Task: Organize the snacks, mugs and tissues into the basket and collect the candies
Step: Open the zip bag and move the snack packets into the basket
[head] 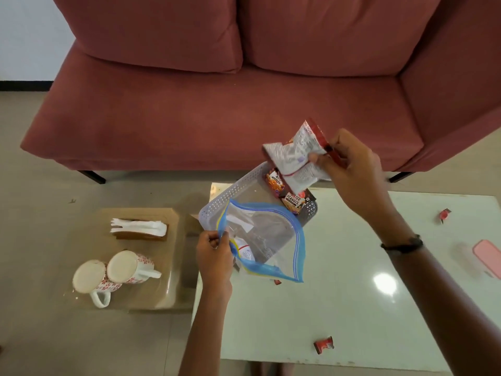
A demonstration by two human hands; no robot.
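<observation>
Okay, far left on the low glass table [168, 294]: tissues [138, 228] in a brown holder [141, 236], and nearer, two mugs [113, 274] lying on their sides, touching, white with red print, handles pointing near and right.

Left hand [214, 256] is mid-frame, fingers curled, pinching the left edge of a clear zip bag [264, 240] with a blue seal. Bag mouth gapes wide toward the camera; one white packet [244, 249] sits inside, near the hand. Bag hangs in front of the basket [233, 198], hiding its near part. Basket is white, perforated, on the far left corner of the white table [352, 294], tilted diagonally. Two dark snack packs [286, 195] lie in its right end, one reading peanuts.

A small red candy [277, 282] peeks out just under the bag's near edge, on the table.

Right hand [352, 164] is raised above the basket's far right end, thumb and curled fingers gripping a crumpled white-and-red snack pouch [295, 156]; pouch is in the air, overlapping the snack packs in view, contact cannot be told. Dark band [404, 244] on that wrist.

More candies on the white table: one red [324, 346] near the near edge, one red [443, 215] far right. Pink flat thing [488, 256] at the right edge, partly cut off.

Pink sofa [217, 104] fills the far side.
</observation>
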